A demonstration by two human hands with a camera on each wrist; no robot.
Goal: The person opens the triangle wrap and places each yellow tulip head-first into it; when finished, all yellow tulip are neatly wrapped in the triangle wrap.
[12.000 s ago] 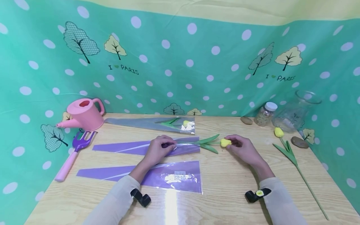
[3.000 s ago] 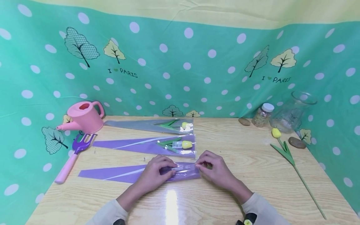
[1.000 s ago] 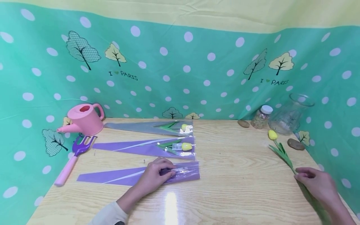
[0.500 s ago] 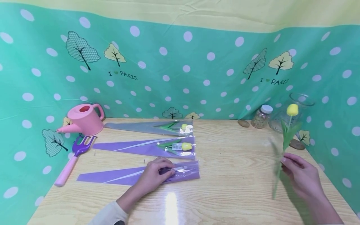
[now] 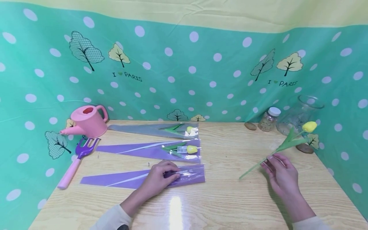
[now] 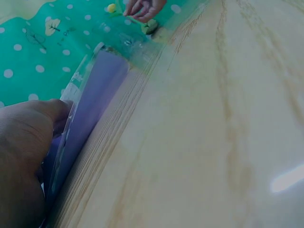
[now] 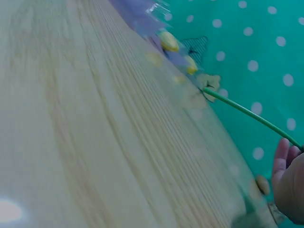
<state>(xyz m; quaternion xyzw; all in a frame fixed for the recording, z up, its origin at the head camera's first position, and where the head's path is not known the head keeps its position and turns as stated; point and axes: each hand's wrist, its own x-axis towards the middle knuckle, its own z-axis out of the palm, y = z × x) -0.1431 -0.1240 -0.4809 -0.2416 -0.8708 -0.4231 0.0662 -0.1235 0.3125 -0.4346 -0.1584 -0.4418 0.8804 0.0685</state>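
Observation:
My right hand [image 5: 283, 175] pinches the green stem of a yellow artificial tulip [image 5: 309, 127]. The bloom points up and right, and the bare stem end slants down to the left over the table. In the right wrist view the stem [image 7: 251, 114] runs out past the fingers. My left hand [image 5: 161, 177] pinches the clear upper film of a purple flower sleeve [image 5: 126, 179] lying nearest me; the left wrist view shows thumb and fingers at its raised edge [image 6: 71, 114]. Behind it lies another purple sleeve [image 5: 138, 150] with a yellow tulip [image 5: 191, 149] inside.
A grey sleeve [image 5: 135, 128] holding a tulip lies farthest back. At left stand a pink watering can [image 5: 89, 123] and a purple-pink garden fork [image 5: 76, 164]. At back right are a glass vase [image 5: 290, 119], a white-capped jar [image 5: 269, 119] and two stones [image 5: 250, 126].
My right hand has left the near sleeve, picked the tulip up from the right side and swung it leftward, stem end toward the sleeve. The left hand has stayed on the sleeve.

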